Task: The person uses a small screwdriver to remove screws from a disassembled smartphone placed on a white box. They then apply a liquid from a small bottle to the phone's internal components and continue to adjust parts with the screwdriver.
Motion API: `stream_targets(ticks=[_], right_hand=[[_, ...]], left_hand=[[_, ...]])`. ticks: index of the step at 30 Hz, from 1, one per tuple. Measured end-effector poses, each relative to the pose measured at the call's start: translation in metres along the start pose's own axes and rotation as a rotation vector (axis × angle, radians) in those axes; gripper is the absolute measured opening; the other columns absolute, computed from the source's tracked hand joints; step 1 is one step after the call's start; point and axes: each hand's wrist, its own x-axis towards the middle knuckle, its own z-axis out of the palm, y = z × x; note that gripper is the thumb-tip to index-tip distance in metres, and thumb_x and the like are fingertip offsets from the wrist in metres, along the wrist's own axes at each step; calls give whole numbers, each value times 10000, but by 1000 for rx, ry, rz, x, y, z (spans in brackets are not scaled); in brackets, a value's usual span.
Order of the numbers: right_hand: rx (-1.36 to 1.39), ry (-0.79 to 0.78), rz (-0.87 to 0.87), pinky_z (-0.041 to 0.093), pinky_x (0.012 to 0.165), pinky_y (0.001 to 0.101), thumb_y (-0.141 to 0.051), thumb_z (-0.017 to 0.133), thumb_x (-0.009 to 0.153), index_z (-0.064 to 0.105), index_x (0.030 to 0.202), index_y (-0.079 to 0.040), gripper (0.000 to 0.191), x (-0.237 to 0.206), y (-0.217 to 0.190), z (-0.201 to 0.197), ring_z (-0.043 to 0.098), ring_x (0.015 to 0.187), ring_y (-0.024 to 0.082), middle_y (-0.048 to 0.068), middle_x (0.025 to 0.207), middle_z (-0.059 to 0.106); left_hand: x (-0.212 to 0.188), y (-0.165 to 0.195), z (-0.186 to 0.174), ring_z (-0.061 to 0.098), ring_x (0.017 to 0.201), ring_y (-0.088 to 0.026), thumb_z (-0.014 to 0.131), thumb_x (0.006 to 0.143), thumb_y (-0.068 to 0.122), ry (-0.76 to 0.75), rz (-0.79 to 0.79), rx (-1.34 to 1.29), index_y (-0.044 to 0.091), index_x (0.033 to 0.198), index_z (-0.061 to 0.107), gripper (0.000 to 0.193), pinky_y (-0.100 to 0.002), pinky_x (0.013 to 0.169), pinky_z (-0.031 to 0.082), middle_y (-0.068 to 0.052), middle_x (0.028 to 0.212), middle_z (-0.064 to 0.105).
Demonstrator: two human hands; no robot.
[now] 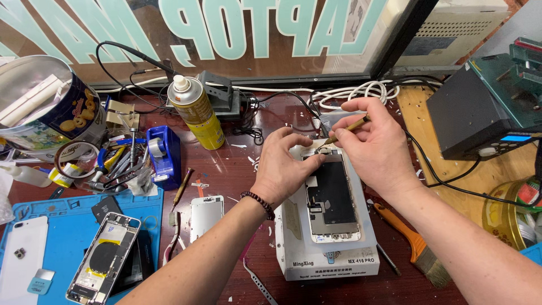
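Phone screen assembly [332, 197], flat and glossy black, lay on our white box-shaped heating pad [327, 257]; our left hand [285, 164] pressed it open-fingered, our right hand [377, 141] pinched a slim brass-coloured screwdriver [347, 130].

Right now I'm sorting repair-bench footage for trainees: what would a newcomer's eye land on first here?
Mid-bench, the left hand steadies a phone screen lying face down on a white block, while the right hand holds a thin tool with its tip at the screen's top edge. Further left stand a yellow spray can and, on a blue mat, an opened phone body.
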Motion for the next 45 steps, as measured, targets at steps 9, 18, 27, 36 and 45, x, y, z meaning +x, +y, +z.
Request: stream_targets(ticks=[9,18,27,36,45], right_hand=[[-110,29,-11,618,735,253,-9,635,929,551,1207,-25,291,-5,-2,-7,754,864,125,78,953,724],[-46,42,-28,630,732,260,-15,633,919,543,1214,-20,308,-8,1,-3,762,859,120,87,963,723],[-272,17,-228,624,707,306,-32,667,898,563,1122,-35,247,-10,-9,-5,779,815,173,94,904,749],[-548,-93,-498,558,666,414,-139,792,862,647,899,-21,190,-3,-24,-14,713,751,327,150,811,707],[-463,-286,-423,575,744,366,-137,738,866,641,1009,-41,197,0,-28,-11,737,837,257,128,902,727]], left_hand=[[-7,3,5,489,1328,-342,875,668,313,-6,31,23,106,1006,764,412,-428,1135,378,-169,1329,597],[-8,7,5,482,1326,-349,883,662,279,-15,40,59,114,1031,751,425,-434,1125,384,-173,1325,587],[-9,13,3,484,1322,-344,854,699,268,-62,23,92,133,1043,760,381,-440,1123,386,-152,1305,595],[2,12,5,532,1231,-357,818,731,316,-42,163,192,155,914,814,244,-454,1059,418,-156,1220,643],[3,13,9,603,1216,-324,785,776,334,-65,102,111,121,1019,782,323,-431,1070,461,-126,1212,685]])
